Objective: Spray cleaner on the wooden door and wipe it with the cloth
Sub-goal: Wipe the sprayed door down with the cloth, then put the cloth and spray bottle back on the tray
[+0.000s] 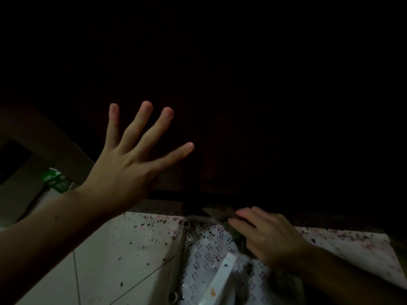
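A: What's hard to make out?

B: The wooden door (220, 84) fills the far half, nearly black, so its grain and edges are lost. The cloth (217, 213) is a dim scrap at its foot, mostly hidden under the right hand (267, 236).

A: Hands?

B: Two. The left hand (130, 164) has its fingers spread wide against the door, holding nothing. The right one's fingers lie close together on the cloth; whether they grip it, I can't tell.

A: Else?

B: One green carton (56, 180) at left, half cut off by the forearm, and a speckled tile floor (123, 249).

Dark door (242, 84) blocks ahead; speckled floor (114, 249) left lies open
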